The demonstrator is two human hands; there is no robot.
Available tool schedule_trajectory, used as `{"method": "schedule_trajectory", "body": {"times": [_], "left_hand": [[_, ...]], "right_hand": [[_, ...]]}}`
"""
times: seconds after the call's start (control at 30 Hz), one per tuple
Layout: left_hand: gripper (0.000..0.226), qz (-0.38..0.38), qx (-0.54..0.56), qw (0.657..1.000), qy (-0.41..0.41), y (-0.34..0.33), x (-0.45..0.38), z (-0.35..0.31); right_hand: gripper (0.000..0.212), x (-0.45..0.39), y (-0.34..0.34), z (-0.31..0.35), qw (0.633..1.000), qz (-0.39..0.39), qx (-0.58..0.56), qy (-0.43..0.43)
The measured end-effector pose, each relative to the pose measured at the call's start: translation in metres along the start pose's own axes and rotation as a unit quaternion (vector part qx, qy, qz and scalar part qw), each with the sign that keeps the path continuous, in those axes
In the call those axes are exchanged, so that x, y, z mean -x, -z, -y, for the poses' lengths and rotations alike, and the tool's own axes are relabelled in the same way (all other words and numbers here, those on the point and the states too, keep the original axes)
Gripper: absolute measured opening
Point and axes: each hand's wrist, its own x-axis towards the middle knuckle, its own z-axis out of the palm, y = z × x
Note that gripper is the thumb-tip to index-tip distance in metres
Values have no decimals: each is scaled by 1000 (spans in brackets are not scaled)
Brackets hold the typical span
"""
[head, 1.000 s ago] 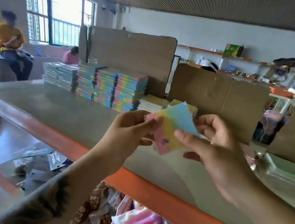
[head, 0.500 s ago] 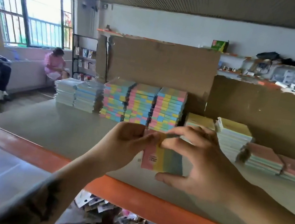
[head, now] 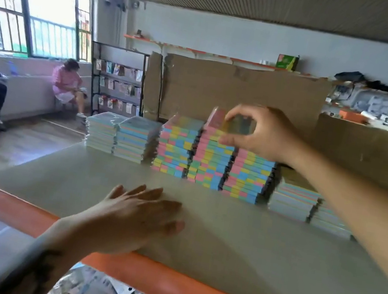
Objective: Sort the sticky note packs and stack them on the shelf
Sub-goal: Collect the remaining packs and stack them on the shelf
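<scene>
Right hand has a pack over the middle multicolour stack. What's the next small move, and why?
Probably lower the pack flat onto the middle stack and let go. The right hand pinches it tilted, its near edge at the stack's top, so it is not yet seated. The left hand rests open on the shelf, holding nothing.

From my remote seat I can read nothing — the green box [head: 287,62] on the far wall ledge and the sticky note packs [head: 213,160] show only blurred print.
</scene>
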Motion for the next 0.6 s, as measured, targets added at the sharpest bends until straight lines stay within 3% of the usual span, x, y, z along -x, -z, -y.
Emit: {"method": "schedule_trajectory", "body": {"times": [0.27, 0.6], "left_hand": [[74, 9, -1, 1000, 12, -5, -7, 4], [76, -21, 15, 1000, 11, -12, -11, 9]], "right_hand": [[47, -45, -16, -22, 994, 91, -29, -58], [47, -37, -21, -27, 993, 109, -8, -43]]}}
